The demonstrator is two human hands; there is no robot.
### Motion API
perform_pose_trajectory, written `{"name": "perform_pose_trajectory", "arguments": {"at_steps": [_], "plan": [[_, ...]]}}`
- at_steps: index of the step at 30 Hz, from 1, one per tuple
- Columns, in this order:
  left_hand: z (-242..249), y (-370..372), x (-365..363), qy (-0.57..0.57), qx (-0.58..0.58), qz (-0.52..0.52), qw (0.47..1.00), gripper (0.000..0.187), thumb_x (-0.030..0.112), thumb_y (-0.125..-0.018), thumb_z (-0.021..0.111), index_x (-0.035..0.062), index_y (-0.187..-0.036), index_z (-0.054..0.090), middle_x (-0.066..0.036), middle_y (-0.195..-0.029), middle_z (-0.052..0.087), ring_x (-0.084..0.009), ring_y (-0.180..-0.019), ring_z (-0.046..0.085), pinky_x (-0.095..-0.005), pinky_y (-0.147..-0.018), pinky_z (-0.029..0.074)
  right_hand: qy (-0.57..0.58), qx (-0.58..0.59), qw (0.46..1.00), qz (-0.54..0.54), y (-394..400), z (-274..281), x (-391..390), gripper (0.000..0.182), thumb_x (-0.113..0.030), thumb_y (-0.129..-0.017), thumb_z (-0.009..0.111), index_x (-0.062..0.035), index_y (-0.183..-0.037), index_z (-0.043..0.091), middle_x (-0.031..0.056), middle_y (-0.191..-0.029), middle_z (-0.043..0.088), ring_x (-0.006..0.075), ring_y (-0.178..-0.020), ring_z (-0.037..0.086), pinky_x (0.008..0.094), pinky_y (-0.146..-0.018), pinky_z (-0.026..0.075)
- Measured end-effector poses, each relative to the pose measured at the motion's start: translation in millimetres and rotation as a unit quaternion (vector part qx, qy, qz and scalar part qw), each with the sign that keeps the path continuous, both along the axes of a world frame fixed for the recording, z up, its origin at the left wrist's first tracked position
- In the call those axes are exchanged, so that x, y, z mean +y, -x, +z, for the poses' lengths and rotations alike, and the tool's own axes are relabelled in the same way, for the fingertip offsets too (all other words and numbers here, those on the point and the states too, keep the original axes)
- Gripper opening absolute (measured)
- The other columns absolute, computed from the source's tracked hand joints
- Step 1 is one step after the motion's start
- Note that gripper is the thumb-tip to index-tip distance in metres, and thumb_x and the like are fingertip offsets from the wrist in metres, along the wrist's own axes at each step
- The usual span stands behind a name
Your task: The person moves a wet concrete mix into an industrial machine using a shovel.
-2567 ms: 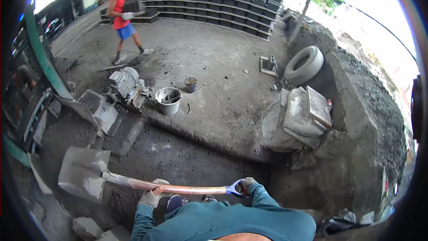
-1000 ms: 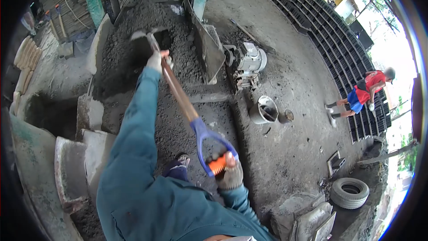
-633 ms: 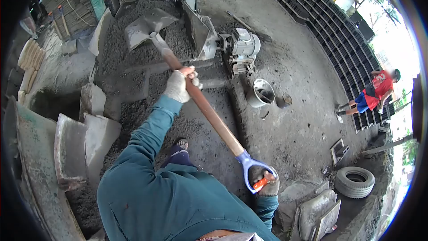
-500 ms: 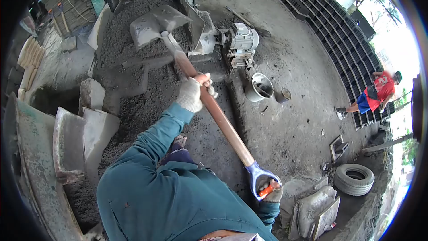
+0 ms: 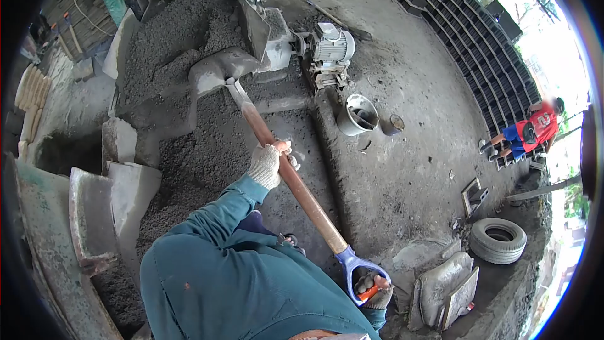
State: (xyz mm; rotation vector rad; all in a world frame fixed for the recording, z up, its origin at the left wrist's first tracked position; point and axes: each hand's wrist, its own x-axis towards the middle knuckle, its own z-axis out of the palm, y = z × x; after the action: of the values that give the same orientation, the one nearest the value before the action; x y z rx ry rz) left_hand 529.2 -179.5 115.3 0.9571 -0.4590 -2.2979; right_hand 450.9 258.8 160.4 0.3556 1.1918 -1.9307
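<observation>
A shovel [image 5: 296, 186] with a brown shaft and a blue D-shaped grip runs diagonally across the middle. My left hand [image 5: 270, 162], in a pale knitted glove, is wrapped round the shaft about halfway along. At the lower end my right hand [image 5: 374, 291], also gloved, is closed round the orange bar of the grip. The grey metal blade [image 5: 220, 69] is at the upper end, against the dark, crumbly mix [image 5: 176, 34], with its back facing up. Parts of the blade's edge are hidden in the mix.
An electric motor [image 5: 333, 47] stands right of the blade, with a white bucket [image 5: 357, 115] and a small can [image 5: 394, 125] below it. A tire [image 5: 497, 240] lies at lower right. A person in red [image 5: 542, 127] bends near stacked dark blocks [image 5: 465, 38].
The shovel blade has gone from above the mix down to its surface. Both my hands have shifted slightly with the shaft. The person in red has bent lower.
</observation>
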Motion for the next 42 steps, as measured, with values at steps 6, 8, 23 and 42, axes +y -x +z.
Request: {"name": "perform_pose_trajectory", "arguments": {"at_steps": [6, 8, 23, 42], "plan": [[-22.6, -6.6, -132.7, 0.027, 0.029, -0.022, 0.999, 0.015, 0.011, -0.083, 0.065, 0.0019, -0.083, 0.053, -0.009, -0.07, 0.054, -0.0248, -0.057, 0.056, -0.0465, -0.058, 0.053, 0.028, -0.006, 0.999, 0.019, -21.1, -10.8, -125.6, 0.014, -0.015, -0.075, 0.063, -0.0041, -0.079, 0.056, 0.0077, -0.063, 0.053, 0.0248, -0.052, 0.054, 0.0378, -0.05, 0.047], [-34.1, -11.9, -191.5, 0.059, 0.013, -0.019, 0.998, 0.015, 0.013, -0.083, 0.065, 0.0025, -0.083, 0.053, -0.01, -0.07, 0.053, -0.0258, -0.058, 0.056, -0.0463, -0.058, 0.053, 0.008, 0.023, 0.998, 0.05, -27.5, -17.2, -178.3, 0.013, -0.014, -0.076, 0.063, -0.0046, -0.081, 0.056, 0.0084, -0.063, 0.053, 0.0259, -0.054, 0.055, 0.0398, -0.053, 0.048], [114.1, -18.7, -273.4, -0.031, 0.233, -0.005, 0.972, 0.04, 0.04, -0.09, 0.064, 0.0028, -0.084, 0.05, -0.013, -0.069, 0.056, -0.0298, -0.072, 0.057, -0.0489, -0.081, 0.046, 0.169, 0.278, 0.943, 0.074, 50.4, 137.7, -277.2, 0.033, -0.021, -0.076, 0.067, 0.0003, -0.099, 0.059, 0.0122, -0.066, 0.059, 0.0224, -0.051, 0.058, 0.0338, -0.042, 0.049], [119.0, -6.2, -123.3, 0.285, 0.448, 0.031, 0.847, 0.09, 0.076, -0.088, 0.032, -0.0046, -0.121, 0.054, -0.022, -0.118, 0.061, -0.0373, -0.111, 0.057, -0.0561, -0.097, 0.041, -0.068, 0.954, 0.007, -0.292, 118.4, 452.1, -417.5, 0.022, -0.019, -0.091, 0.062, 0.0008, -0.1, 0.066, 0.0121, -0.087, 0.068, 0.0233, -0.076, 0.067, 0.0343, -0.073, 0.054]]}}
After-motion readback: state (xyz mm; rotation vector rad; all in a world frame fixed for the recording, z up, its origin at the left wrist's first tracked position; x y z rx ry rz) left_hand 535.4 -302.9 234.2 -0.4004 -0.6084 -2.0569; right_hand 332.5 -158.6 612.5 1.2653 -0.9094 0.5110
